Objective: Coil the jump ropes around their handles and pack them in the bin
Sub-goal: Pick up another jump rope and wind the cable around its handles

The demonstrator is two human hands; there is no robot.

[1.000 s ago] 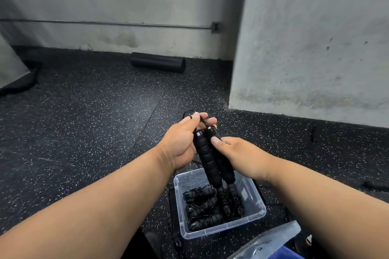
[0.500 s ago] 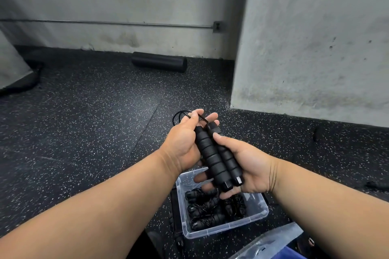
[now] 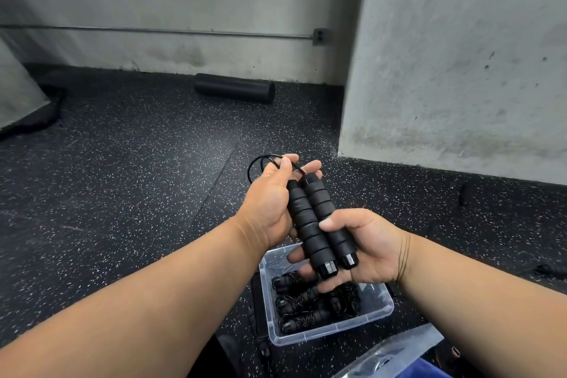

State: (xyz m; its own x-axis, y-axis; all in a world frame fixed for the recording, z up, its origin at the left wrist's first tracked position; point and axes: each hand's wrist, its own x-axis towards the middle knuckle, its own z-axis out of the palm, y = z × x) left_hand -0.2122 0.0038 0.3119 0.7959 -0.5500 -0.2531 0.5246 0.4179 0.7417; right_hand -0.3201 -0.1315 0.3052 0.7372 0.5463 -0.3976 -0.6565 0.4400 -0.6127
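Two black foam handles (image 3: 319, 224) lie side by side at the centre of the frame, slanting from upper left to lower right, held above the bin (image 3: 362, 321). The right hand (image 3: 366, 250) grips their lower ends: its thumb presses across the top of the right-hand handle, and its fingers (image 3: 303, 268) curl under both, their tips showing just left of the hexagonal end caps. The left hand (image 3: 274, 199) is at the upper ends, its palm against the left handle and its fingers closed on the thin black cord (image 3: 256, 164) where it leaves the handles. The cord loops out in a small arc above and to the left of that hand. Both hands are thus clamped on the same rope, one at each end of the paired handles, and are just apart from each other.

The bin is clear plastic and sits on the floor (image 3: 129, 187) in the lower centre of the frame, partly hidden by the right hand. Inside it lie several coiled ropes (image 3: 299, 304), cord wound round their handles, stacked along the left side, with more toward the middle.

A black roller (image 3: 234, 91) lies by the wall in the upper centre. A clear bag (image 3: 392, 356) shows at the bottom right edge.
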